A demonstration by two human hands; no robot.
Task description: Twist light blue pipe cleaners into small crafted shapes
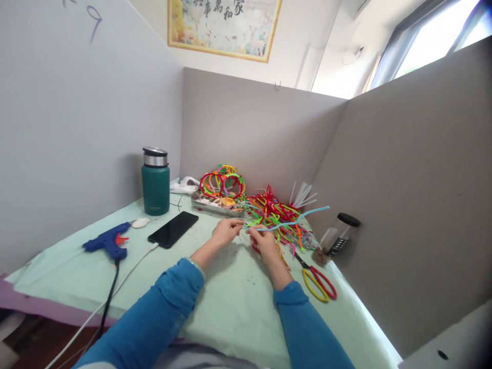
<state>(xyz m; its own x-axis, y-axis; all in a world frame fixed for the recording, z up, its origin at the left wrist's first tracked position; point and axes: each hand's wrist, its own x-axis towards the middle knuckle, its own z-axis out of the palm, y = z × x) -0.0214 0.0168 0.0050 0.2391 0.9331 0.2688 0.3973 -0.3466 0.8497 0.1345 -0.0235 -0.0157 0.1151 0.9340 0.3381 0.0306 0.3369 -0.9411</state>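
A light blue pipe cleaner [294, 222] runs from between my fingertips out to the right, its free end raised and slightly wavy. My right hand [266, 245] pinches it near its left end. Close beside it, my left hand [226, 230] is closed with thumb and forefinger together at the pipe cleaner's short end. The exact grip there is small and partly hidden. Just beyond both hands lies a tangled heap of colourful pipe cleaners [282, 218], red, green, orange and pink among them.
Behind my left hand, a metal tray [215, 207] holds small pieces, with pipe-cleaner rings [222, 183] above. Scissors [317, 282] and a clear jar [338, 238] sit right. Left are a phone [173, 229], green bottle [156, 184] and blue glue gun [109, 241] with cord. Grey partitions [253, 123] enclose the table.
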